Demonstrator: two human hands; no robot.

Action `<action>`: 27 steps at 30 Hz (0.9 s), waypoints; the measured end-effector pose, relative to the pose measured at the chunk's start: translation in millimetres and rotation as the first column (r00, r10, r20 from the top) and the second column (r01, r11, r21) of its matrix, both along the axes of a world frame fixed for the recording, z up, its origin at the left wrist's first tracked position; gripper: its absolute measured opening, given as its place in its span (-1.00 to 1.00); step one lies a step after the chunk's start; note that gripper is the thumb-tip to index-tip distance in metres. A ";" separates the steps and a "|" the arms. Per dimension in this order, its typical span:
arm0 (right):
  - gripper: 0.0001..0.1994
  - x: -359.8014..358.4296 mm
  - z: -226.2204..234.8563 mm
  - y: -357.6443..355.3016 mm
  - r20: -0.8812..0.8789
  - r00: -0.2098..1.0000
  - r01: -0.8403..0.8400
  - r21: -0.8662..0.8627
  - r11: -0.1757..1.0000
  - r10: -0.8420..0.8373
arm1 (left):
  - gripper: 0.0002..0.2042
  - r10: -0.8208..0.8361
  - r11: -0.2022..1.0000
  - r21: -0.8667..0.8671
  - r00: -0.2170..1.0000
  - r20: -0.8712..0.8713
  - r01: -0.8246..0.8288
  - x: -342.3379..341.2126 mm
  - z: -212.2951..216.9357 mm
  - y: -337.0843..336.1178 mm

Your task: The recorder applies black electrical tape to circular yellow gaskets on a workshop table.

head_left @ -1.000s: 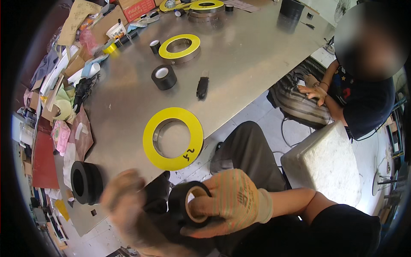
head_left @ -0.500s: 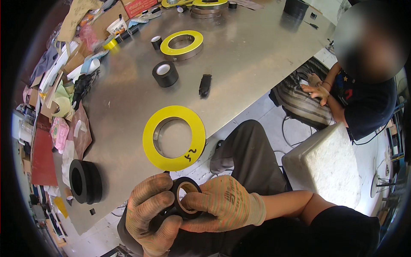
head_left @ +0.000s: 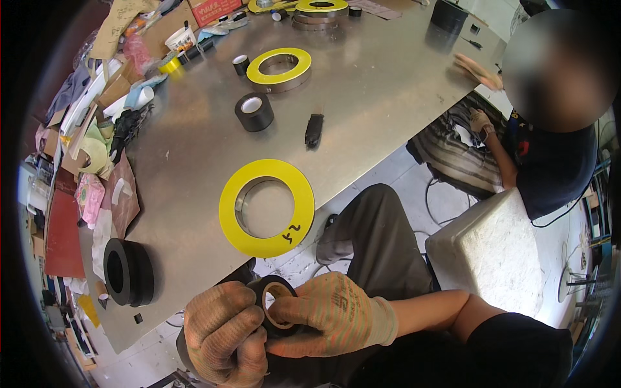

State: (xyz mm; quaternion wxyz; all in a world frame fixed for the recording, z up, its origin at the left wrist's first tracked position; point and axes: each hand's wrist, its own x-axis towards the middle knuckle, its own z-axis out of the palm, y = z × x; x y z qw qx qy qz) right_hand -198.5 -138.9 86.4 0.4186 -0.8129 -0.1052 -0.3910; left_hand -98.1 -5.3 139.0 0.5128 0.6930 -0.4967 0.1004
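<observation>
Head view: The right hand [head_left: 330, 313] pinches the black tape roll [head_left: 262, 285] on the near side of the flat yellow ring [head_left: 303, 204], a finger through its centre, presumably for steadiness. The left hand [head_left: 223, 330] curls beside the roll; its grip cannot be determined. Gloves [head_left: 380, 318]: ribbed knit. Surface [head_left: 362, 77]: sheeny metal.

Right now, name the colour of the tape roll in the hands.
The tape roll is black, with a tan core; best seen in the head view.
</observation>
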 end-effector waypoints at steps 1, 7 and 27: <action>-0.68 -1.4 1.6 -2.4 -0.002 1.000 0.008 -0.005 1.000 -0.008 | -0.78 -0.009 1.000 0.013 0.999 0.051 0.008 0.9 0.4 -0.9; -0.73 -2.7 11.6 -0.6 -0.060 0.998 -0.035 -0.057 0.998 0.032 | -0.87 -0.113 0.992 0.064 0.982 0.152 0.105 6.1 23.5 3.9; -0.83 -3.3 2.8 -7.5 -0.110 0.989 -0.107 -0.046 0.993 0.101 | -0.78 -0.119 0.978 0.210 0.817 0.564 -0.003 -5.6 31.6 6.7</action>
